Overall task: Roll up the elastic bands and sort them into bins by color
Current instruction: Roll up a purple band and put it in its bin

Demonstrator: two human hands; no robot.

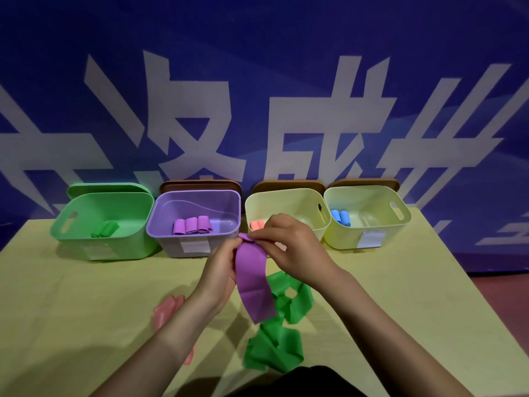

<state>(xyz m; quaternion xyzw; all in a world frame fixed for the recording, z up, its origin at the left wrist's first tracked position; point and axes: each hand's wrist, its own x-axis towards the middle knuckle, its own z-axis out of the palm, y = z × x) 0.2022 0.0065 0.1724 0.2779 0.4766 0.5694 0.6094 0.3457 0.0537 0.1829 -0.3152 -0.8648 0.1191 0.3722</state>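
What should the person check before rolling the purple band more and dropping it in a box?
1. Both hands hold the purple band: ok. The left hand and right hand pinch its top end.
2. Roll started: ok, a small curl shows at the top.
3. Rest of the band hangs free: cannot tell. Its tail overlaps the loose green band.
4. Purple bin open: ok, three purple rolls lie inside.
5. Room left in that bin: ok.
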